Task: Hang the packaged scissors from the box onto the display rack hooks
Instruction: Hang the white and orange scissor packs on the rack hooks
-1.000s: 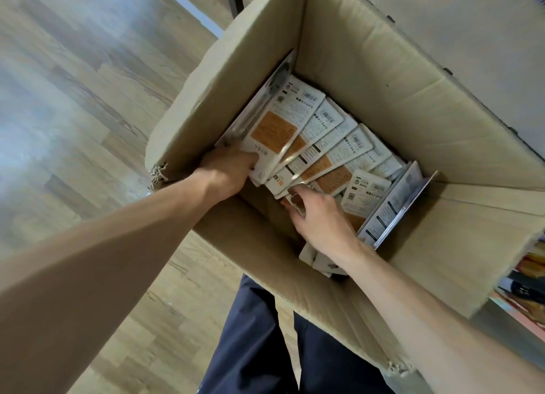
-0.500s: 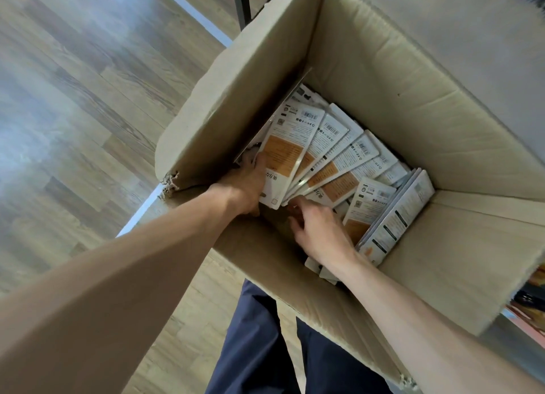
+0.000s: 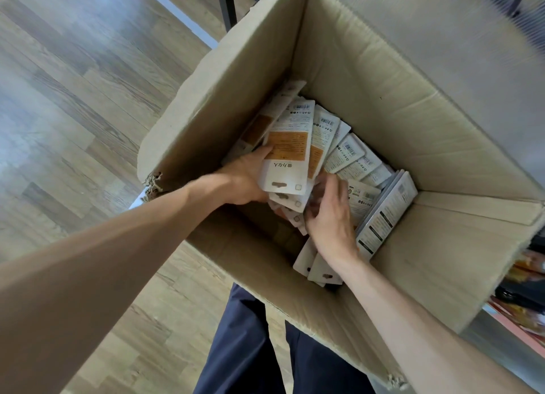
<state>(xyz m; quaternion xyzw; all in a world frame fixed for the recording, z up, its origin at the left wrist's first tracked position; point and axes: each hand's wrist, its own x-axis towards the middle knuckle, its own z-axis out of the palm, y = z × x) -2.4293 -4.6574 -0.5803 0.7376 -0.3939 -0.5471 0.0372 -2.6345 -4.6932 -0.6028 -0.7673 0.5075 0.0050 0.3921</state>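
An open cardboard box (image 3: pixel 368 78) holds several packaged scissors, flat white cards with orange panels and hang holes. My left hand (image 3: pixel 246 178) grips a fanned stack of packages (image 3: pixel 290 146) at its lower left, lifted and tilted toward the box's left wall. My right hand (image 3: pixel 331 216) curls its fingers on the hang-hole ends of the same stack from the right. More packages (image 3: pixel 354 157) lie fanned behind, and a grey-edged bundle (image 3: pixel 386 213) leans on the right. The display rack hooks are out of view.
Wood-pattern floor (image 3: pixel 73 113) spreads to the left. A dark metal rack leg (image 3: pixel 228 1) stands beyond the box's top left corner. Coloured goods on a low shelf (image 3: pixel 528 287) show at the right edge. My dark trousers (image 3: pixel 250 349) are below the box.
The stack in my left hand has risen and turned more upright against the left wall. My right hand has moved up to the stack's hang-hole ends.
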